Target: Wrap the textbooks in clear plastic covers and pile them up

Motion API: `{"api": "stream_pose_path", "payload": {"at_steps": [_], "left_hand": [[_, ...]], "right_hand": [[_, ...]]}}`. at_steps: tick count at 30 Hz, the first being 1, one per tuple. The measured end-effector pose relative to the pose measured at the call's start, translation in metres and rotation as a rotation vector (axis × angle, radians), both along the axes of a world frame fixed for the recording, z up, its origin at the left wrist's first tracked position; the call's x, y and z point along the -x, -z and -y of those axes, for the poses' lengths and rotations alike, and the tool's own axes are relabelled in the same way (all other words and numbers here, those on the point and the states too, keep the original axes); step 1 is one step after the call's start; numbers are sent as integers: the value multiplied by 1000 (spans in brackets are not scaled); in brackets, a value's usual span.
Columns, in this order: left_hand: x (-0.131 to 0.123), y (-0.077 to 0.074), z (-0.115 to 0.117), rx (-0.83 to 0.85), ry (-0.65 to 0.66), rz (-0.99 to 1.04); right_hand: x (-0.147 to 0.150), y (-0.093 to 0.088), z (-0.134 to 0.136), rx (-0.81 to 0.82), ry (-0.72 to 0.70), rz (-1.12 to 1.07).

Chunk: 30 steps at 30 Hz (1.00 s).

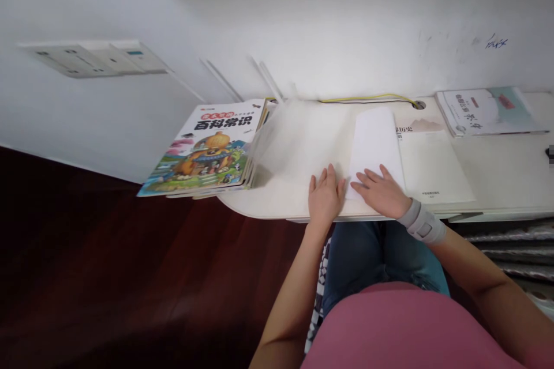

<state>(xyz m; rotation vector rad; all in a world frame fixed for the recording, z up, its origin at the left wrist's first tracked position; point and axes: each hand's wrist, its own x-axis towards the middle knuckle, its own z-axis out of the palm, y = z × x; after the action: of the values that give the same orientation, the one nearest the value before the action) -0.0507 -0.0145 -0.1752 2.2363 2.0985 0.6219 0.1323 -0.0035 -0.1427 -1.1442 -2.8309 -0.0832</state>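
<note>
A pale book (437, 167) with a mountain drawing lies at the table's front, partly under a blank white flap or sheet (374, 138). My right hand (383, 190) rests on the lower part of this white piece, fingers spread. To its left, my left hand (326, 196) lies flat with fingers apart, at the lower edge of a clear plastic sheet (281, 132). The plastic stretches left from the white piece, its far left part lifted and blurred. Whether the plastic is joined to the book I cannot tell.
A stack of magazines with a colourful cover (208, 150) overhangs the table's left end. Another book (489, 112) lies at the back right of the white table (259, 204). A yellow cable (367, 97) runs along the wall to a cable hole (418, 105).
</note>
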Motion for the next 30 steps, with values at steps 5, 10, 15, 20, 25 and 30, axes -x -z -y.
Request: {"api": "stream_pose_path", "payload": {"at_steps": [5, 10, 15, 20, 25, 30], "left_hand": [[0, -1, 1, 9, 3, -5], [-1, -3, 2, 21, -2, -9], [0, -5, 2, 12, 60, -47], [1, -9, 1, 24, 227, -120], [0, -10, 3, 10, 205, -103], [1, -6, 4, -50, 210, -74]], "right_hand": [[2, 10, 11, 15, -34, -38], [11, 19, 27, 10, -51, -65], [22, 21, 41, 3, -44, -75], [21, 13, 47, 47, -69, -103], [-15, -15, 26, 53, -82, -239], [-46, -31, -32, -13, 50, -183]]}}
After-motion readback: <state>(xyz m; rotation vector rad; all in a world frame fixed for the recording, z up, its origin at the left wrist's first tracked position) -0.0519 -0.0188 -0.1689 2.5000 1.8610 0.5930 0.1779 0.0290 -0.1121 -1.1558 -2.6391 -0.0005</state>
